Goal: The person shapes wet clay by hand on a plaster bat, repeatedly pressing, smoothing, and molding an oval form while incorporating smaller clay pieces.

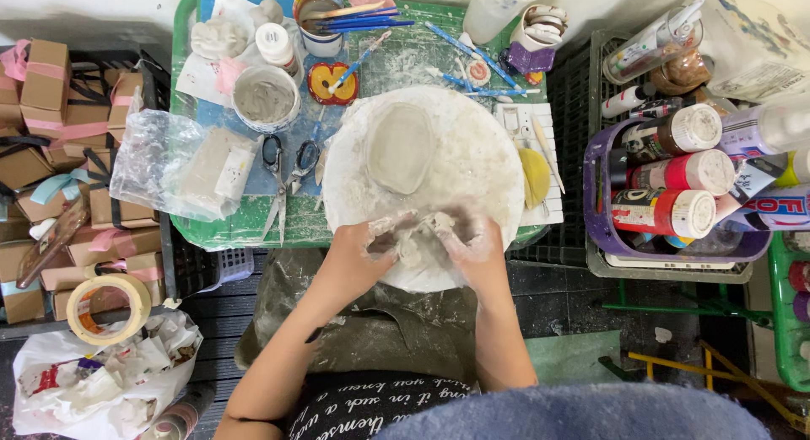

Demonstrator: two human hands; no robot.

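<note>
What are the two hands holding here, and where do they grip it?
Both the left hand and right hand pinch a small lump of grey clay between them, by its opposite ends.

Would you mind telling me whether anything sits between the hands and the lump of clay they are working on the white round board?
Nothing visible does: the left hand and right hand already press the clay lump directly. The flat clay slab lies farther back on the round board, apart from them.
</note>
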